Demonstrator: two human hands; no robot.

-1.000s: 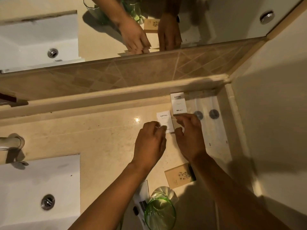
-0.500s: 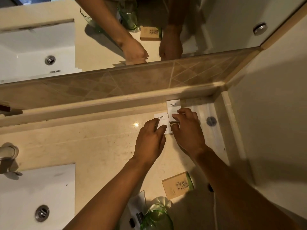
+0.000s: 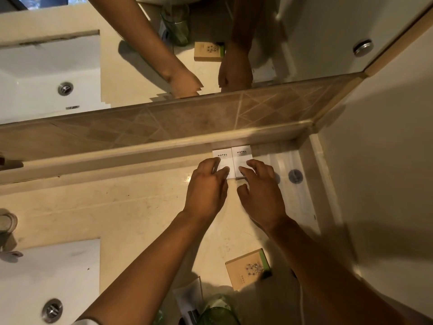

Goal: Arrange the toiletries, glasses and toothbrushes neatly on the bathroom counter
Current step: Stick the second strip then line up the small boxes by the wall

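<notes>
Two white boxes, the left box (image 3: 222,160) and the right box (image 3: 241,158), stand side by side and touching at the back edge of the counter (image 3: 117,207), against the low ledge (image 3: 93,158) under the tiled strip, near the back right corner. Each reads "HOTEL" at its top; the smaller print is illegible. The left hand (image 3: 207,191) rests its fingertips on the lower face of the left box, fingers loosely curled, not clasped around it. The right hand (image 3: 261,191) does the same on the right box, fingers spread. Both hands cover the lower halves of the boxes.

Surroundings: a clear plastic sachet (image 3: 293,181) with round grey marks lies just right of the boxes. A brown carton (image 3: 246,269) with a floral print lies near the front edge, partly under the right forearm. A green glass (image 3: 218,313) and a white packet (image 3: 189,299) sit at the front edge. The sink (image 3: 46,277) occupies the front left corner. The mirror (image 3: 304,31) above reflects the hands.
</notes>
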